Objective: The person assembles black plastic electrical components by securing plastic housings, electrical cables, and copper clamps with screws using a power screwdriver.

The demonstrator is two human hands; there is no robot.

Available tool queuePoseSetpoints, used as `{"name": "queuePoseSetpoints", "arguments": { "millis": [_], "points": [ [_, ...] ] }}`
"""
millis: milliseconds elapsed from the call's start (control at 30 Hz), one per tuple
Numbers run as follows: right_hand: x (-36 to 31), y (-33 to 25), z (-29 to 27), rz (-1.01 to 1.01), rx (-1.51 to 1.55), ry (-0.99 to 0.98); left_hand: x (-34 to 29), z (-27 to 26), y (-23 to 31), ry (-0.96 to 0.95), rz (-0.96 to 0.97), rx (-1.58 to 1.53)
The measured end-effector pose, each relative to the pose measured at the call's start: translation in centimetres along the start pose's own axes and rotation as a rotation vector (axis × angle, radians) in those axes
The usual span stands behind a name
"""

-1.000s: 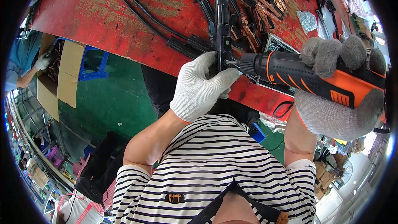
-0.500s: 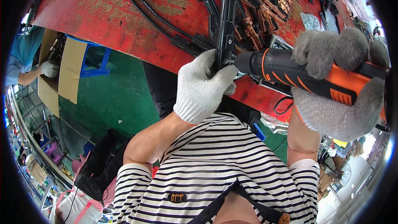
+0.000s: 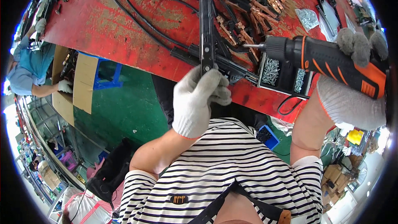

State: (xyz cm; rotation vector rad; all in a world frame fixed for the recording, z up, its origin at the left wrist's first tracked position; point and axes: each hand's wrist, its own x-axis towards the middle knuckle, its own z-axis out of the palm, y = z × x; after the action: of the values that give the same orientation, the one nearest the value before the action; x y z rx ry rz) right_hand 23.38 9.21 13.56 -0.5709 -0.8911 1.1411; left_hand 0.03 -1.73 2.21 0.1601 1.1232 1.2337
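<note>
My left hand (image 3: 195, 99), in a white knit glove, pinches the lower end of a long black plastic handle (image 3: 206, 29) set with two screw heads. The handle points away from me over the red table, and a black cable runs from its far end. In my right hand (image 3: 352, 99), also gloved, is an orange and black power screwdriver (image 3: 327, 56). Its bit points left, apart from the handle, above a tray (image 3: 285, 74) of silver screws in compartments. Other black handles (image 3: 184, 54) with cables lie beside and beneath the held one.
Copper clamp parts (image 3: 271, 0) are heaped at the back, near a clear plastic bag (image 3: 307, 18) of small pieces. Black cables (image 3: 137, 16) cross the red table (image 3: 103, 37). At left, a co-worker (image 3: 31, 74) reaches into a cardboard box (image 3: 85, 83) beside a blue stool (image 3: 110, 79).
The screwdriver has drawn back to the right, its bit now off the handle. My left hand and the handle have shifted slightly left, and the screw tray has come into fuller view.
</note>
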Motion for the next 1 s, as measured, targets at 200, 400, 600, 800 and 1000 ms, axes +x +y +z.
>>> {"name": "queuePoseSetpoints", "arguments": {
  "millis": [200,400,600,800,1000],
  "points": [
    [0.1,1.9,-3.3,-0.135,0.007,-0.139,0.1,3.5,-2.0,-0.105,-0.250,0.162],
    [-0.3,1.6,-8.4,-0.121,0.104,-0.097,1.2,5.3,0.3,-0.385,0.483,1.149],
    [-1.6,3.0,-10.2,-0.059,0.091,0.003,11.1,2.9,4.0,-0.418,1.293,1.709],
    [-2.5,2.5,-11.2,-0.061,0.039,0.183,10.7,2.3,4.3,-0.735,1.154,1.912],
    [-1.9,3.8,-10.8,-0.030,0.045,0.107,10.5,0.0,5.1,-0.779,1.105,1.896]
  ]
}}
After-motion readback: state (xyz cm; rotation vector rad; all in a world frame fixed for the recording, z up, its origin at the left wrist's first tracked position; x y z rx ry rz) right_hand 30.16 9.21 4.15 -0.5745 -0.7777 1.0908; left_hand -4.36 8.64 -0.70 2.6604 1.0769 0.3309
